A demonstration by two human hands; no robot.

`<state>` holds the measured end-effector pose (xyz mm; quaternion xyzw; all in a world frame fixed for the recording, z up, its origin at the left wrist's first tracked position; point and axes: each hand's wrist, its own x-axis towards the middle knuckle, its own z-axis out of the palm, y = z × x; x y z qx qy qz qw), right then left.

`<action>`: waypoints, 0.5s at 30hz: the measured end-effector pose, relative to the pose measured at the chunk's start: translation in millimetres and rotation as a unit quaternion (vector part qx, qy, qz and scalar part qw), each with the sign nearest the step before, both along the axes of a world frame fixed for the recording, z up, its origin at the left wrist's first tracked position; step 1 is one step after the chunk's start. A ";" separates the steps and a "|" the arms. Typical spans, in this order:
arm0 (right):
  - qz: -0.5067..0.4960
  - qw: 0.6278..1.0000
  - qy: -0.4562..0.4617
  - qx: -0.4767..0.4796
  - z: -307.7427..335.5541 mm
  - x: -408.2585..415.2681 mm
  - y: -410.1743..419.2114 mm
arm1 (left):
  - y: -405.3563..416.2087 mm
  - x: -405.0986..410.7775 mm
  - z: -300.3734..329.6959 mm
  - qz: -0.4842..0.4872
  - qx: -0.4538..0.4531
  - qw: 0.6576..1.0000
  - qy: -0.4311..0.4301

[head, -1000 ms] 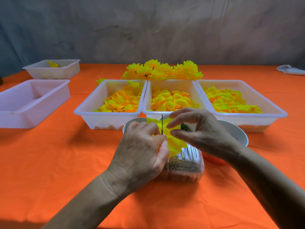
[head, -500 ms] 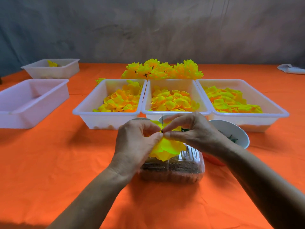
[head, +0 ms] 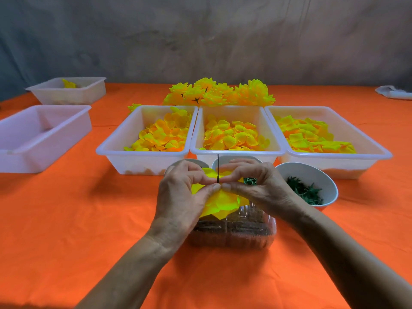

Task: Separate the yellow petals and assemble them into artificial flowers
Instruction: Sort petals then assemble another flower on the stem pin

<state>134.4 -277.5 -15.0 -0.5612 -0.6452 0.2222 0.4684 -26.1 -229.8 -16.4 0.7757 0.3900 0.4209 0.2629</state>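
Observation:
A half-built yellow flower (head: 219, 204) hangs on a thin dark stem (head: 217, 162) that pokes straight up between my hands. My left hand (head: 181, 197) and my right hand (head: 256, 186) meet at the stem, thumbs and forefingers pinching the petals around it. Behind them stand three white bins of loose yellow petals: left bin (head: 116, 150), middle bin (head: 276, 150), right bin (head: 379, 152). A heap of finished yellow flowers (head: 219, 92) lies behind the bins.
A clear plastic box (head: 249, 235) with dark contents sits under my hands. A white bowl of green leaf parts (head: 330, 186) stands to the right; two more bowls are mostly hidden. Two white bins (head: 33, 132) (head: 89, 90) sit far left. Orange cloth covers the table.
Both hands have closed in on the stem and pushed the yellow petals down along it; more of the stem now shows above the fingers.

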 end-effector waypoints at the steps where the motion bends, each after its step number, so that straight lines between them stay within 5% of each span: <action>1: 0.006 1.000 0.004 0.000 -0.1 0.2 -1.0 | -0.6 -0.8 1.4 -0.009 0.007 1.000 0.007; 9: -0.006 1.000 -0.018 -0.004 -4.4 3.2 -10.0 | -3.3 -1.1 5.0 -0.031 0.092 0.994 0.040; 15: -0.023 1.000 0.005 -0.014 -7.8 0.2 -12.7 | 1.7 4.0 -3.4 -0.033 0.041 0.998 -0.038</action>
